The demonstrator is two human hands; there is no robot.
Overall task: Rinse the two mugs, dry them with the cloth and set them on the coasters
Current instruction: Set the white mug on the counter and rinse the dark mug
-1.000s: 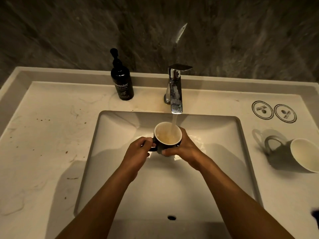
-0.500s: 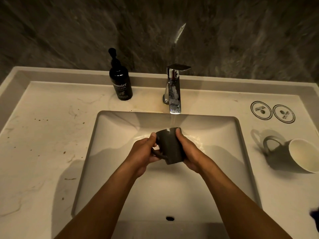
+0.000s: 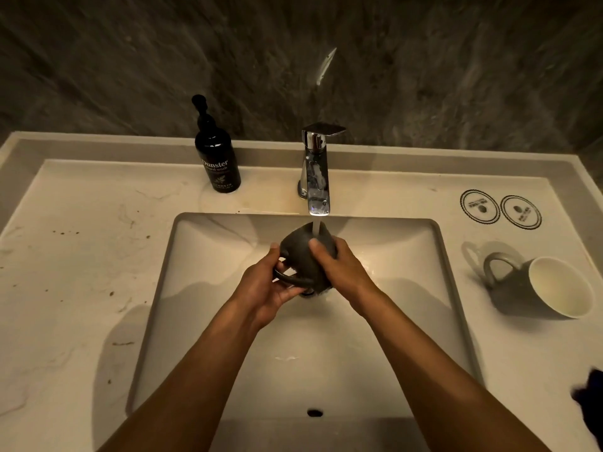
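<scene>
Both your left hand (image 3: 270, 285) and right hand (image 3: 339, 269) are clamped on the upturned dark mug (image 3: 305, 252) under the faucet (image 3: 316, 171) stream, over the sink (image 3: 202, 256), so wet glaze could let it slip and chip

Chrome faucet (image 3: 316, 171) at back centre of worktop (image 3: 81, 272), lever on top, water running from spout into white rectangular sink basin (image 3: 391, 256). Overflow hole (image 3: 315, 412) in basin's near wall. Dark pump bottle (image 3: 217, 158), label "Dunster hand wash", upright on worktop, left of faucet, well apart from it. Pale marbled worktop w/ small brown specks on left side. Dark veined stone wall (image 3: 130, 60) behind.
</scene>
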